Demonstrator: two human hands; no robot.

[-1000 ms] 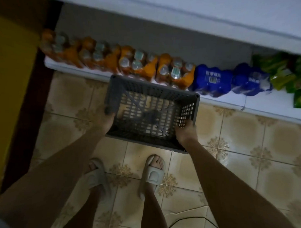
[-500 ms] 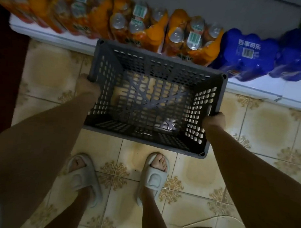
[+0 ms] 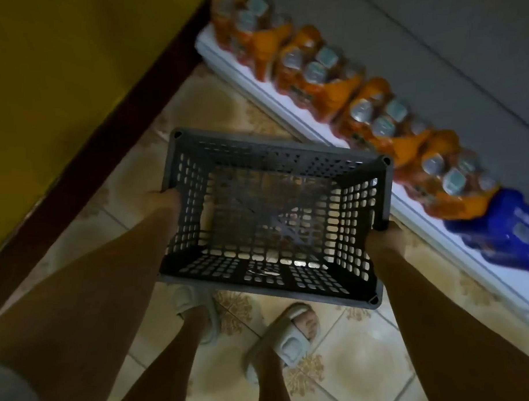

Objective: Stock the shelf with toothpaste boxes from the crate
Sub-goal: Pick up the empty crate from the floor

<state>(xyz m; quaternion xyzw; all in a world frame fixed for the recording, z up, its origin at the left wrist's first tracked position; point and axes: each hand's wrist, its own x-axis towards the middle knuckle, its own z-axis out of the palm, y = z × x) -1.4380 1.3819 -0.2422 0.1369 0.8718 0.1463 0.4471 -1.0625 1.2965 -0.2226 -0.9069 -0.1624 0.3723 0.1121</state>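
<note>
Grey crate (image 3: 274, 218) held above tiled floor (image 3: 218, 108), nothing visible inside. Left hand (image 3: 164, 198) and right hand (image 3: 383, 239) grip its side rims, fingers curled. Low shelf (image 3: 290, 111) beyond: orange bottle packs (image 3: 321, 79), blue pack (image 3: 505, 229); labels too blurred to read.

Head camera looks steeply down, close over the crate (image 3: 271, 218).

Orange bottle packs (image 3: 327, 79), along the shelf (image 3: 290, 111) front edge: cap and wrap print blurred, unreadable.
Blue pack (image 3: 502, 229), right end of shelf: pale label patches, no legible characters.
Crate (image 3: 272, 278): raised mark on near wall, illegible.
</note>
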